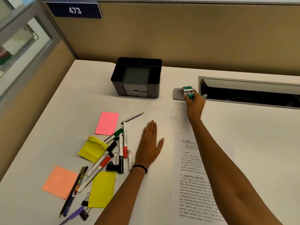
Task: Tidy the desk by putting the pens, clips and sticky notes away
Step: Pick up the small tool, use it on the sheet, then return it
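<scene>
The partition sign (75,10) reads "473"; the right hand (194,103) pinches a green-and-silver object (188,91) over a grey pad (177,95) near the far edge of the tabletop (235,127); the left hand (149,146) lies flat, fingers straight, just beside the pens (121,151), clips (112,166) and sticky notes (107,123) toward the near-left corner.

Even, soft overhead light; faint shadows; sharp centre; wide-angle bending at edges; slight blur.

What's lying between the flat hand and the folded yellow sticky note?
In the head view, a bunch of markers and a binder clip lie there.
</scene>
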Available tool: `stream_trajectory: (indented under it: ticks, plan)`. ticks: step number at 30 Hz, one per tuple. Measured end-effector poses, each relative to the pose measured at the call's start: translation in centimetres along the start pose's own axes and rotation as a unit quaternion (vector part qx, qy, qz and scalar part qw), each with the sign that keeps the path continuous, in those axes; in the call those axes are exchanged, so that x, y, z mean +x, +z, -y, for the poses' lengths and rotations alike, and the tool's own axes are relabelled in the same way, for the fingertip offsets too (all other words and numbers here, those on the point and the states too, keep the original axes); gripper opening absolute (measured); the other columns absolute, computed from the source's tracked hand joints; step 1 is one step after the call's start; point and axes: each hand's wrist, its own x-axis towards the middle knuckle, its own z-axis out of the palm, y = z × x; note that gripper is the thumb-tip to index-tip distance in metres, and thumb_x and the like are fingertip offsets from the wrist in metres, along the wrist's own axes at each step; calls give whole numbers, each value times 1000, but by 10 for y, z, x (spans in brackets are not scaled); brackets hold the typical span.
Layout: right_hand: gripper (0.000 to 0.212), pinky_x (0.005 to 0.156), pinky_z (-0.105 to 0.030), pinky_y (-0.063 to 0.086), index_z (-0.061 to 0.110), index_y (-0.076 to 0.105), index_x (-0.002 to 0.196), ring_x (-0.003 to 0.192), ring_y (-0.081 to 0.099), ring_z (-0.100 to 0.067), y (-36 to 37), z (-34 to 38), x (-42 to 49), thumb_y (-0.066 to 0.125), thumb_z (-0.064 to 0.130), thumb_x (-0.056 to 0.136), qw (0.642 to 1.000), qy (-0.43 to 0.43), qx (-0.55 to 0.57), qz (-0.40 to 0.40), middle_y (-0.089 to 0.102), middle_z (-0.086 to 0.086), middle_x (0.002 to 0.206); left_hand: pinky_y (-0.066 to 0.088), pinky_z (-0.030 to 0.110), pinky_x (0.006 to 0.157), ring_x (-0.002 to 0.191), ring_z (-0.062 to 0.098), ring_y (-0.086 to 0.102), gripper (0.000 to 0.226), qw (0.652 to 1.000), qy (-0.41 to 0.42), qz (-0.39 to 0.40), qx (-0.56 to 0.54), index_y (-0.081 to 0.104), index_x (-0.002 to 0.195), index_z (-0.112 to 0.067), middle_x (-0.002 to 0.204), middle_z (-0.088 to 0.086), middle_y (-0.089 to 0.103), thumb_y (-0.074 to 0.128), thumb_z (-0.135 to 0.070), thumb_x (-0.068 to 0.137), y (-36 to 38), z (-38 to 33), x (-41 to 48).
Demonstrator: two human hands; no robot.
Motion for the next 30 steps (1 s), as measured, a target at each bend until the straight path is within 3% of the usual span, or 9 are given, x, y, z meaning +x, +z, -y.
stream_trajectory:
  ticks: [11,20,30]
  plan:
    - [48,101,-39,47,5,44,133,119,51,-30,23,-9,1,57,25,91,999,5,-38,-28,53,-17,131,5,29,119,145,14,-4,67,1000,-1,-8,-12,2,146,-11,158,6,4,38,-38,97,1,1,0]
    - [52,103,-39,42,7,39,137,123,47,-32,24,-12,-2,53,29,93,996,9,-87,-7,48,-19,134,6,31,119,145,14,-3,68,1000,0,-11,-15,4,147,-10,158,7,7,39,-38,96,1,1,-1]
    - [50,101,-43,46,7,41,136,116,51,-34,11,-9,-17,52,30,93,995,-12,-102,14,51,-19,131,3,31,119,145,14,-3,66,1000,5,-2,-15,2,146,-12,157,6,5,37,-40,97,2,2,-1]
